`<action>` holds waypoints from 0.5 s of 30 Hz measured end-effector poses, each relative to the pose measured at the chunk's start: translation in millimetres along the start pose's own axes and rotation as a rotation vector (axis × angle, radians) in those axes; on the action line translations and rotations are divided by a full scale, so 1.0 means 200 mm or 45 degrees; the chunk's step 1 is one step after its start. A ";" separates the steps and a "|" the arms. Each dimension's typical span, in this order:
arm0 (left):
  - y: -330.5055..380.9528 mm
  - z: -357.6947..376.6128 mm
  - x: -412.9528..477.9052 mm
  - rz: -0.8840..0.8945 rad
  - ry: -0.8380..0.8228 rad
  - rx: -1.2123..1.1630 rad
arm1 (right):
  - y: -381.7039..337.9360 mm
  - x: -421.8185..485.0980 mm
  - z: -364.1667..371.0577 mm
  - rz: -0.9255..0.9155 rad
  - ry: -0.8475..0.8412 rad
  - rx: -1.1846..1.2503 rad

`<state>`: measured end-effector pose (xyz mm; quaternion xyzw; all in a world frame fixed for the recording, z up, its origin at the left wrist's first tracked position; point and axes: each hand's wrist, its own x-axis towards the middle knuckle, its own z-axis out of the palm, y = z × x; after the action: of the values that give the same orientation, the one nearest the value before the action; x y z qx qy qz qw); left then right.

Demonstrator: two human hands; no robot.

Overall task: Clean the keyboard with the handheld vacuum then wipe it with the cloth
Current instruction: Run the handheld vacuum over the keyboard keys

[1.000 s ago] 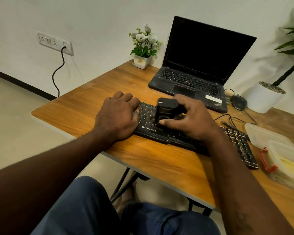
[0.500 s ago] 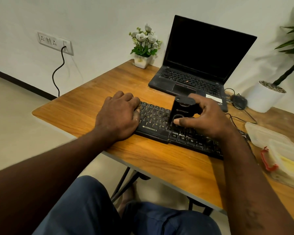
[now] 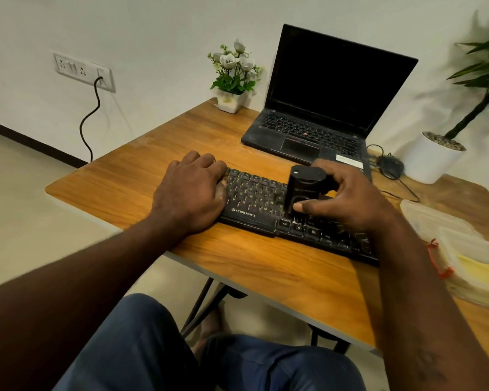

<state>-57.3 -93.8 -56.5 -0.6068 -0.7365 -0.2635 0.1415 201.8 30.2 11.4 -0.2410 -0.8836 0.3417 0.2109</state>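
Where under the right hand, keyboard keys unseen.

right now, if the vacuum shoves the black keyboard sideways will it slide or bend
Probably stiff: the keyboard lies flat along its length, no sag. It looks thin and likely light, so on the smooth wooden table it could slide; the left hand resting on its left end should check that.
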 end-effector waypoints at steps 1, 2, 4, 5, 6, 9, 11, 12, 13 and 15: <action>0.00 0.00 0.00 0.004 -0.004 0.004 | 0.01 -0.02 -0.03 0.037 -0.002 0.043; -0.01 0.00 0.00 0.007 -0.007 0.010 | 0.02 -0.04 -0.06 0.061 -0.002 0.083; -0.01 0.00 0.00 0.010 -0.002 0.013 | 0.02 -0.07 -0.08 0.100 0.043 0.145; 0.00 0.00 0.00 0.009 0.006 0.011 | 0.02 -0.08 -0.08 0.109 0.086 0.155; 0.00 0.00 0.00 0.009 0.017 0.010 | 0.02 -0.07 -0.08 0.107 0.131 0.151; 0.03 0.00 -0.01 0.068 0.055 0.043 | 0.01 -0.04 -0.05 0.042 0.169 0.190; 0.05 0.00 -0.02 0.146 0.052 0.067 | 0.00 -0.02 -0.01 0.013 0.089 0.224; 0.07 0.00 -0.02 0.173 0.045 0.068 | -0.01 0.00 0.01 0.007 0.026 0.207; 0.09 0.00 -0.02 0.189 0.036 0.064 | -0.01 0.01 0.02 0.007 -0.015 0.163; 0.11 0.01 -0.02 0.207 0.028 0.064 | 0.00 0.03 0.03 0.012 0.055 0.044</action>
<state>-34.3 -93.2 -54.4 -0.6581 -0.6894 -0.2392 0.1855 193.6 29.9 8.8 -0.2488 -0.8717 0.3524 0.2326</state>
